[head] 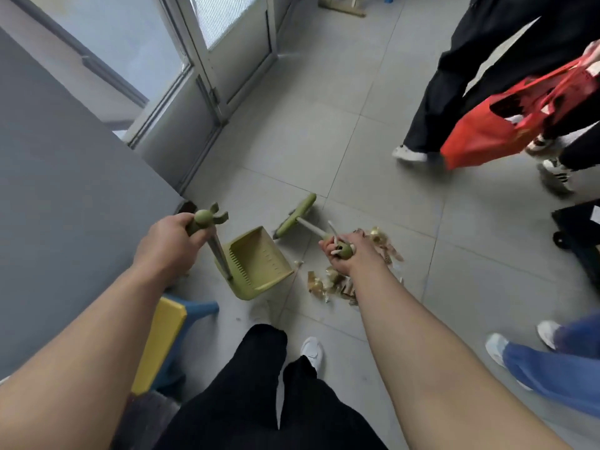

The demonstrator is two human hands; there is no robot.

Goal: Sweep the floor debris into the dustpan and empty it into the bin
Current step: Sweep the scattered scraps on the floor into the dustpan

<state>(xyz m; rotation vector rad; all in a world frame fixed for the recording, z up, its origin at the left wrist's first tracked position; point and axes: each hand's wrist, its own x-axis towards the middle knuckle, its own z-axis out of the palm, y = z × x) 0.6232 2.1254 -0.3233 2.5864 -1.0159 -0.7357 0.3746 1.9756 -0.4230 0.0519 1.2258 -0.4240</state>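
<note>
My left hand (168, 241) grips the top of the dustpan's upright handle. The green dustpan (259, 264) rests on the grey tiled floor below it, with its mouth facing right. My right hand (345, 251) holds the top of the broom handle. The green broom head (293, 216) sits on the floor just beyond the dustpan. A pile of golden-brown paper debris (337, 285) lies on the tiles to the right of the dustpan, partly hidden under my right hand and forearm. One small scrap (298, 263) lies at the dustpan's lip.
A grey table (65, 196) fills the left side, with a yellow and blue stool (168, 326) beneath it. People stand at the right; one carries a red bag (506, 125). A black wheeled case (578, 235) stands at the right edge. A glass door (227, 43) is ahead.
</note>
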